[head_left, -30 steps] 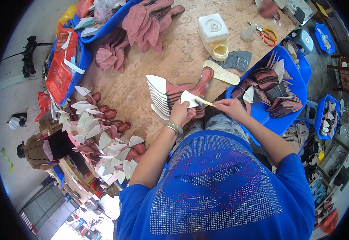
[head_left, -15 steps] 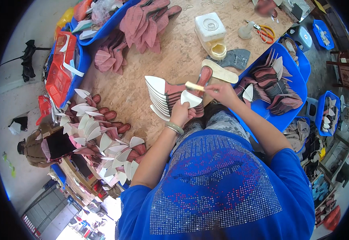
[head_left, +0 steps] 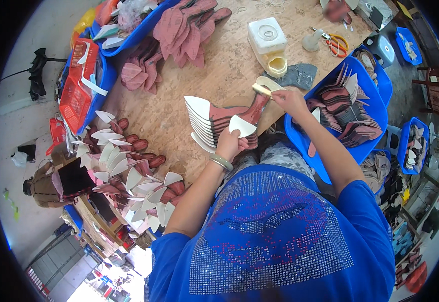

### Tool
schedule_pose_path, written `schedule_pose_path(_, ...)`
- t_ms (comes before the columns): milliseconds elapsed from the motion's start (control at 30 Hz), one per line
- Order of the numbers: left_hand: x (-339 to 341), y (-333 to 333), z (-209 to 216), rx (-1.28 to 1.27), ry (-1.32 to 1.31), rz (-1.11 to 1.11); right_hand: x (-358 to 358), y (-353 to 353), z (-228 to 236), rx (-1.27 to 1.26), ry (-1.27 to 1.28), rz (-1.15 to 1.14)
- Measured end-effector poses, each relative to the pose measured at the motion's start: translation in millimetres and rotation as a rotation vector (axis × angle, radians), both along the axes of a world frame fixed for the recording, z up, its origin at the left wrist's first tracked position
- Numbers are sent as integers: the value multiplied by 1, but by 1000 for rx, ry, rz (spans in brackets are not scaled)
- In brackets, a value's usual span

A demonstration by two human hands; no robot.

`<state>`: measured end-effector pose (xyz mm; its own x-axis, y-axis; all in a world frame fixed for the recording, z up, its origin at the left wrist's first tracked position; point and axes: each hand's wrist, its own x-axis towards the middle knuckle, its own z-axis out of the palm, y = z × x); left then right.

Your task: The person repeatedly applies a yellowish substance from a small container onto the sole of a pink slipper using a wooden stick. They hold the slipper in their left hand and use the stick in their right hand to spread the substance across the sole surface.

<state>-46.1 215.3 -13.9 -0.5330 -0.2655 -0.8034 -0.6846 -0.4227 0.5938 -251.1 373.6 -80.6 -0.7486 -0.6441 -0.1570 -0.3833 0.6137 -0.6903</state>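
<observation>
My left hand (head_left: 231, 144) pinches a small white curved piece (head_left: 241, 126) over the near edge of a fanned stack of reddish-brown insoles (head_left: 229, 115). White pointed tips (head_left: 197, 108) show in layers along the stack's left side. My right hand (head_left: 290, 102) grips a small pale brush (head_left: 262, 90) by its thin end. The brush head is at the far end of the top insole, beside a cream sole-shaped piece (head_left: 272, 83) lying on the table; whether it touches the insole I cannot tell.
Beyond the stack stand a white block with a yellowish cup (head_left: 277, 65), a small bottle (head_left: 311, 41) and orange-handled scissors (head_left: 336, 45). A blue bin (head_left: 325, 160) of insoles is at my right. Many white-tipped pieces (head_left: 113, 158) lie left; red insoles (head_left: 184, 32) are piled at the back.
My right hand has moved the brush away from above the white piece to the insole's far end. My left hand keeps its hold on the white piece.
</observation>
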Motion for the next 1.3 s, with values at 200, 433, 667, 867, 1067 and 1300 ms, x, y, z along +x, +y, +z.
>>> schedule_pose_path(200,5,2,-7,132,-36,110,-7,32,-27,-34,172,-14)
schedule_pose_path(433,8,-1,-5,135,-24,57,10,49,1,-73,60,-72)
schedule_pose_path(667,7,-3,-6,108,-33,84,25,58,11,2,-167,-94)
schedule_pose_path(867,11,2,-17,82,39,75,20,24,19,-66,-216,-159)
schedule_pose_path(1067,9,-5,-8,57,21,12,21,7,37,-34,-295,47)
schedule_pose_path(1300,30,-22,25,20,112,70,27,-9,71,-353,-547,-79)
